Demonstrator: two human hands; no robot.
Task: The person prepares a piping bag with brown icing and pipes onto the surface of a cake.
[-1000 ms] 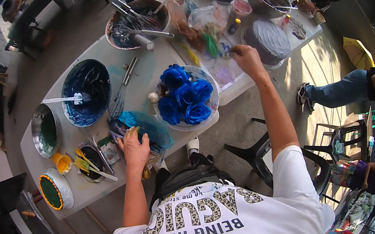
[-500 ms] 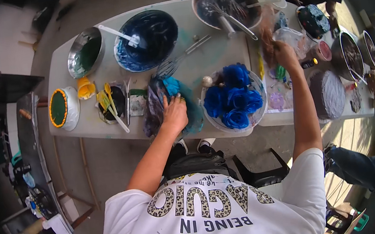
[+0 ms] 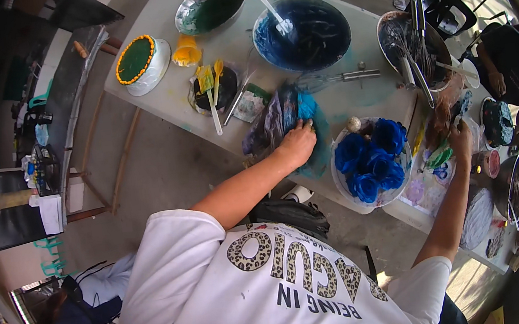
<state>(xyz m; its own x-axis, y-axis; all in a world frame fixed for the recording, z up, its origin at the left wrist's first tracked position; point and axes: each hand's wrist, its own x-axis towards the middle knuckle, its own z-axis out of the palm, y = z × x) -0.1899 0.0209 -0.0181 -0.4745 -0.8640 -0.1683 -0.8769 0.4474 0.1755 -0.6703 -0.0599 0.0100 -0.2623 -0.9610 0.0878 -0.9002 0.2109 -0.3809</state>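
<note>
Left hand: palm down, the left hand point(image 3: 299, 142) lies on crumpled plastic bags point(image 3: 270, 118), fingers loosely bent; whether they grip cannot be told.
Bags: purple and dark, bunched under and to the left of that hand, with a turquoise bag point(image 3: 306, 106) just beyond its fingers.
Right hand: the right hand point(image 3: 460, 136) reaches out well apart from the other, fingers drawn inward; what they pinch, if anything, cannot be made out.
By its fingertips: a brown-tinted plastic bag point(image 3: 443, 115) just beyond, a green bag point(image 3: 441, 157) to the left.
Blue flowers: a bunch of blue flowers point(image 3: 377, 162) between the two hands, a pale ball point(image 3: 353, 124) beside it.
Whisk: a whisk point(image 3: 327, 81) lies on the table point(image 3: 372, 101) beyond the left hand.
Bowl: farther out, a blue-smeared bowl point(image 3: 315, 32) holds a white spatula point(image 3: 267, 5).
Cakes: a green-topped cake point(image 3: 151, 78) well left of the left hand; a grey cake point(image 3: 476, 219) nearer the body than the right hand.
</note>
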